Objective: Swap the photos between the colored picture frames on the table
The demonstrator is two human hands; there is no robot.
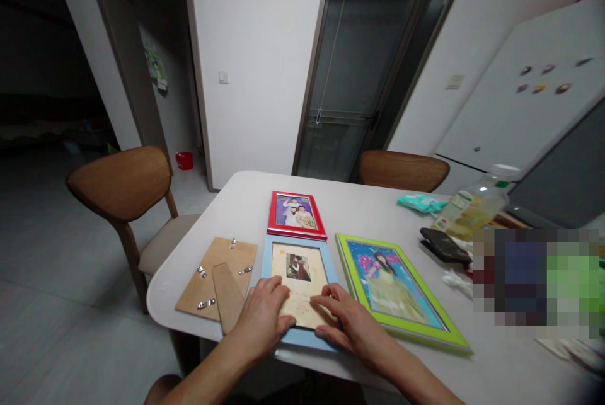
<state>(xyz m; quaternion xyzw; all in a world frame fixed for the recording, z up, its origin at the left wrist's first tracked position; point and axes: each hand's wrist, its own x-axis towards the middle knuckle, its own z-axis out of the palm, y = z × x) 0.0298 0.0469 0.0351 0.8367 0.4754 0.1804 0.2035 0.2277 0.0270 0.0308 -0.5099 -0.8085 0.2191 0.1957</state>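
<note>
A light blue picture frame (307, 337) lies flat near the table's front edge. Inside it is a cream print (307, 298) with a small photo of people near its top. My left hand (265, 313) rests on the frame's left side, its fingers and thumb spread over the print's edge. On the opposite side, my right hand (350, 323) has its fingers apart, with fingertips touching the print and thumb by the lower right corner. Left of the frame is a brown backing board (201, 285) with metal clips and a stand flap (228, 295), partly behind my left hand.
A red picture frame (297, 235) lies beyond the blue one, a green picture frame (416, 291) to the right. Farther right are a phone (447, 244), a large bottle (477, 200) and a teal packet (420, 203). Wooden chairs (125, 181) stand around the white table (250, 203).
</note>
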